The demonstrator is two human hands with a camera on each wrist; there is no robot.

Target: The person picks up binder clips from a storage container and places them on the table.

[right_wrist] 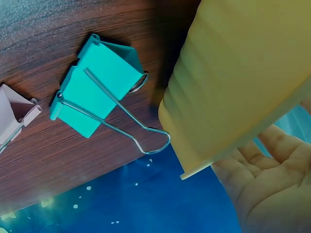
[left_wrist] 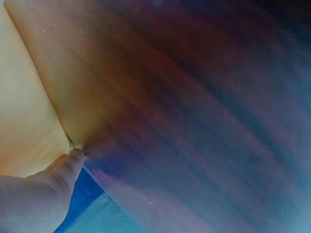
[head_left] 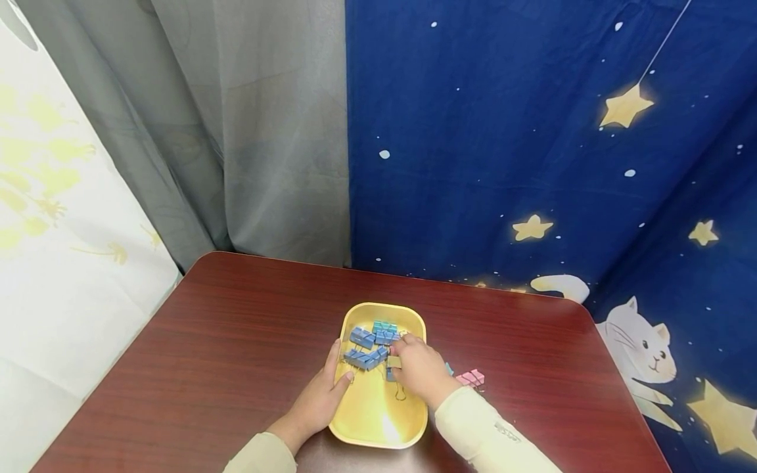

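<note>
A yellow tray (head_left: 372, 414) stands on the table with several blue binder clips (head_left: 362, 337) and a teal binder clip (head_left: 385, 326) in its far half. My left hand (head_left: 316, 397) grips the tray's left side, thumb over the rim and fingers along the outside. Reaching over the right rim, my right hand (head_left: 421, 369) is down among the clips. Right beside its fingers is a yellowish binder clip (head_left: 393, 362). The tray wall hides those fingertips in the right wrist view, so I cannot tell whether they pinch a clip.
On the table right of the tray lie a turquoise binder clip (right_wrist: 97, 85) and a pink binder clip (head_left: 471, 378). The dark red table (head_left: 248, 328) extends around the tray. Behind it hang a grey curtain (head_left: 284, 131) and a blue starry curtain (head_left: 473, 131).
</note>
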